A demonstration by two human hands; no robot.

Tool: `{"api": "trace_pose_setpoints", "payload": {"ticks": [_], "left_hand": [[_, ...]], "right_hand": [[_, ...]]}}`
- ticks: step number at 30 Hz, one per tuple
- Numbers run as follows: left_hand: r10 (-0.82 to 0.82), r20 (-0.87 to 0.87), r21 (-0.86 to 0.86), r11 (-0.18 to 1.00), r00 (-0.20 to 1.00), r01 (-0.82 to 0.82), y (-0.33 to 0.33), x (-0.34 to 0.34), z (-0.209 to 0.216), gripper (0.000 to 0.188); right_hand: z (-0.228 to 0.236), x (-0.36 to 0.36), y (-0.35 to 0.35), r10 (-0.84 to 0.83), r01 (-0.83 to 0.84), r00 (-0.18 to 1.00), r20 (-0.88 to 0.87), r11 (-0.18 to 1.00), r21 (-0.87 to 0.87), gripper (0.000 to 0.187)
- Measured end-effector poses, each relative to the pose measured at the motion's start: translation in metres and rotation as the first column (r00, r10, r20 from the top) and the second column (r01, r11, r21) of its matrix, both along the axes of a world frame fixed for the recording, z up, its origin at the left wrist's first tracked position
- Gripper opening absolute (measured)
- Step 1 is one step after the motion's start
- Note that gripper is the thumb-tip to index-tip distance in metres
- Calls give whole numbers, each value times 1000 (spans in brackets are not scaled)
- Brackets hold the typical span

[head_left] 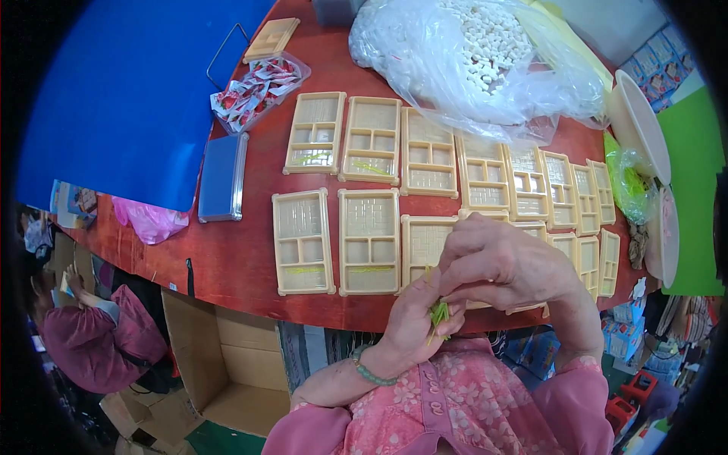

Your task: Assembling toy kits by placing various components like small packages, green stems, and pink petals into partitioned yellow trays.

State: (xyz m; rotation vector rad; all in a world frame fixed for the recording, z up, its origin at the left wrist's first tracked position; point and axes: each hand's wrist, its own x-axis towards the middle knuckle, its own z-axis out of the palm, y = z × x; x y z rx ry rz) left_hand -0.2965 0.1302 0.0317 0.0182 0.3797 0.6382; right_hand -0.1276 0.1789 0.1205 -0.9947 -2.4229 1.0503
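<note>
My left hand (pixel 415 322), with a green bead bracelet at the wrist, is closed round a small bunch of thin yellow-green strips (pixel 439 312). Bent over it, my right hand (pixel 504 262) pinches at the strips beside the left thumb; its fingertips are partly hidden. Both hands are over the table's near edge, in front of two rows of beige compartment trays. Similar strips lie in the near compartment of the front left tray (pixel 277 243) and of the tray (pixel 341 243) beside it. Two back-row trays at the left also hold some. My hands and right forearm cover several front trays.
A clear plastic bag (pixel 394 45) of small white pieces lies at the back. At the left are a tub (pixel 299 62) of red-and-white packets and a blue box (pixel 221 178). Pale basins (pixel 641 121) stand at the right. Another person (pixel 98 341) is at the far left.
</note>
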Motion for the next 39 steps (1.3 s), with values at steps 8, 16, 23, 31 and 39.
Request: {"api": "trace_pose_setpoints", "payload": {"ticks": [8, 16, 23, 31, 39], "left_hand": [[-56, -156, 91, 993, 986, 71, 15, -3, 5, 32], [-50, -108, 109, 992, 993, 62, 19, -5, 4, 33], [-80, -57, 138, 987, 995, 87, 18, -11, 0, 34], [-142, -29, 111, 983, 989, 145, 17, -19, -4, 33], [-134, -24, 138, 981, 991, 136, 15, -20, -3, 32]], "right_hand": [[-7, 21, 3, -248, 237, 965, -81, 964, -120, 12], [-36, 28, 38, -681, 669, 732, -11, 722, -177, 27], [-78, 21, 56, -800, 768, 598, -39, 587, -257, 31], [-73, 15, 56, -834, 829, 551, 38, 542, -138, 31], [-58, 26, 55, -796, 802, 583, 162, 532, -273, 27]]}}
